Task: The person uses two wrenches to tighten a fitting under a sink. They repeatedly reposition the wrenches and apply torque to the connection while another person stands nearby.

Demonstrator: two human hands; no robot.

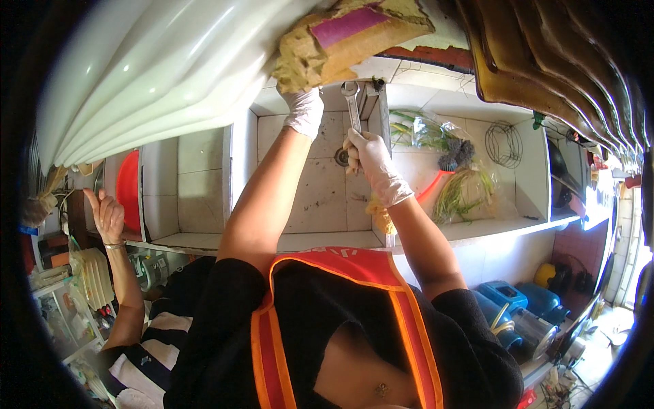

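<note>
My gloved left hand [305, 110] is raised at the far end of the white tiled basin [310, 198], just under a torn brown paper packet with a purple patch [320, 48]; its fingertips are hidden. In my gloved right hand [366, 151] is a metal wrench [351, 102], held upright with its head pointing away from me. A dark drain [340, 156] sits beside that hand on the basin floor.
Adjoining compartments hold leafy greens [465, 196], a red-handled brush [443, 177], coiled wire [504, 143] and a red basin [128, 194]. White [150, 61] and brown corrugated panels [538, 61] overhang them. Another person's raised hand [109, 215] is at left; blue equipment [504, 300] stands below right.
</note>
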